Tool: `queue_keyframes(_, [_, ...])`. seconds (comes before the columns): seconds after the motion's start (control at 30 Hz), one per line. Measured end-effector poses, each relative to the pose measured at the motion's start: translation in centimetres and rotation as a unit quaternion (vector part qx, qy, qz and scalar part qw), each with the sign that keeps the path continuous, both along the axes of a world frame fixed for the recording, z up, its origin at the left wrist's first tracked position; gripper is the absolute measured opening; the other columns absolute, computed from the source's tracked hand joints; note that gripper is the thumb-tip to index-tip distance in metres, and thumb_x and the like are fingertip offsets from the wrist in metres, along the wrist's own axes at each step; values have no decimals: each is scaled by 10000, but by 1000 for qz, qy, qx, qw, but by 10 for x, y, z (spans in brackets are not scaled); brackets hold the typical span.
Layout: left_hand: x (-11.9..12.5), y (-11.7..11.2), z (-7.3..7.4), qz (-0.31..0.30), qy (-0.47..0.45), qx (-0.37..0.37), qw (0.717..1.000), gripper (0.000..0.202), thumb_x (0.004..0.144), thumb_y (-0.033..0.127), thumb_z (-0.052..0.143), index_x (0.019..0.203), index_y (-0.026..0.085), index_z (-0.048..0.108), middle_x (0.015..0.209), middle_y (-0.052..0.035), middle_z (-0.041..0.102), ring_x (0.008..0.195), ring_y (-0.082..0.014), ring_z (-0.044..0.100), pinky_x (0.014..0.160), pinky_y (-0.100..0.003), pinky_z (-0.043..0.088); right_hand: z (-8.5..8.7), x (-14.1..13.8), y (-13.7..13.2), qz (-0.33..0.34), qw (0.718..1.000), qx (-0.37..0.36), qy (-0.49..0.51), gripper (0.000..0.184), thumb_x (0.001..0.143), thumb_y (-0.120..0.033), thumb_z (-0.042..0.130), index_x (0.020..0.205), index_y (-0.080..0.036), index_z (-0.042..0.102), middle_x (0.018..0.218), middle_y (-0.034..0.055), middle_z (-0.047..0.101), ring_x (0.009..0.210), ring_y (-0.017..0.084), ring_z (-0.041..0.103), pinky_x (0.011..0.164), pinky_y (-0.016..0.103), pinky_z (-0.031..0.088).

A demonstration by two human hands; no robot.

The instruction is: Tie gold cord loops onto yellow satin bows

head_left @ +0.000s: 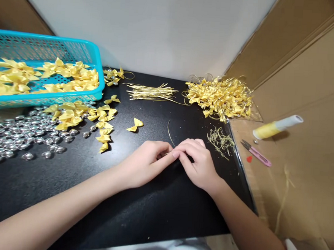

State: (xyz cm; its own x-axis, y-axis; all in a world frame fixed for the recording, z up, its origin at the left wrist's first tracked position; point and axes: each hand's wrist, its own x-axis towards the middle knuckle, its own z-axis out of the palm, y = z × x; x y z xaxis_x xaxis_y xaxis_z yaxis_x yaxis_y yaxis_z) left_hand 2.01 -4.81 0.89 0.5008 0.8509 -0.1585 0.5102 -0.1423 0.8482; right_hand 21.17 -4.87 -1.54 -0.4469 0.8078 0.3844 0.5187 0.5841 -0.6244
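My left hand [149,160] and my right hand [197,161] meet fingertip to fingertip over the black table. Both are closed in a pinch on a thin gold cord [170,134], whose loose end curves up and away from the fingers. What else may lie between the fingertips is hidden. A single yellow ribbon bow [135,125] lies a little beyond my left hand. Farther back rests a bundle of straight gold cord pieces [150,92]. Short cord clippings [220,141] are scattered just right of my right hand.
A turquoise basket [98,72] of yellow bows stands at the back left. Silver beads [20,132] and loose bows [104,126] spread before it. A heap of yellow bows with cord loops [220,96] is at the back right. Pink thread snips [256,153] and a thread spool [278,127] lie beyond the table's right edge.
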Motion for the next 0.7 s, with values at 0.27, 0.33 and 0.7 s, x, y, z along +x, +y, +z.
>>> queue_keyframes(0.27, [4, 7, -41, 74, -362, -239, 898, 456, 875, 476, 579, 560, 146, 561, 494, 37, 444, 498, -81, 385, 510, -216, 298, -4, -2, 0, -37, 999, 8, 16, 191, 910, -151, 550, 733, -190, 610, 696, -17, 664, 663, 115, 593, 728, 326, 362])
queue_keyframes(0.33, [7, 6, -42, 115, -419, -280, 856, 377, 829, 453, 658, 626, 136, 650, 524, 35, 488, 480, -62, 368, 491, -203, 278, -6, -4, -1, -43, 999, 12, 22, 199, 893, -138, 550, 708, -188, 607, 671, -21, 653, 632, 108, 583, 719, 323, 364])
queue_keyframes(0.7, [8, 3, -43, 203, -385, -260, 862, 313, 788, 441, 721, 924, 169, 791, 742, -61, 722, 495, -47, 362, 498, -205, 306, -10, -3, -1, -27, 994, 93, -53, 224, 878, -146, 513, 667, -191, 574, 638, -10, 639, 601, 116, 538, 688, 333, 346])
